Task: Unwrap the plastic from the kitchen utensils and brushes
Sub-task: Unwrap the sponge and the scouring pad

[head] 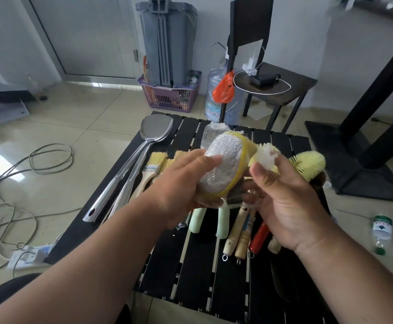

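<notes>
My left hand [183, 181] grips a yellow-rimmed scrubber with a silvery pad [224, 163], wrapped in clear plastic, above the black slatted table [190, 265]. My right hand [282, 195] pinches a bunched piece of clear plastic [266, 157] pulled off the scrubber's right side. Under the hands lie mint-green handles [222, 220], wooden-handled brushes [235, 235], a red handle [259, 237] and a yellow bristle brush [310, 163]. Steel spatulas [141, 150] and paint brushes [154, 167] lie at the left.
Cables [34, 164] and a power strip [30, 254] lie on the tiled floor at the left. Behind the table stand a purple basket [169, 99], a water jug [218, 99] and a dark chair [277, 85]. A small bottle [381, 232] lies at the right.
</notes>
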